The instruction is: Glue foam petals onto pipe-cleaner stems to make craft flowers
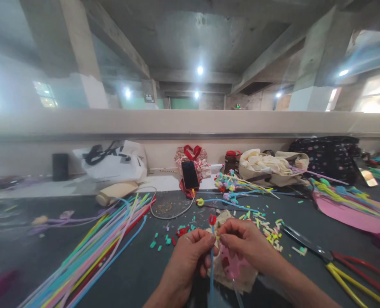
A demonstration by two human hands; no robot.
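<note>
My left hand (194,252) pinches a blue stem (212,273) that stands upright near the table's front edge. A small red piece (212,220) tops the stem, just above my fingertips. Close on the right, my right hand (241,237) has its thumb and forefinger pressed together beside the stem; what lies between them is too small to make out. Beneath both hands is a crumpled beige cloth (249,278) with a pink patch (234,262) on it. Small teal and red pieces (183,231) lie left of the cloth.
Long coloured stems (103,252) fan out at left. Scissors (327,256) with red and yellow handles lie at right, near cut yellow pieces (271,235). Behind are finished-looking stems (231,182), a phone (190,175), a bottle (231,162), a white bag (116,162) and a pink sheet (340,211).
</note>
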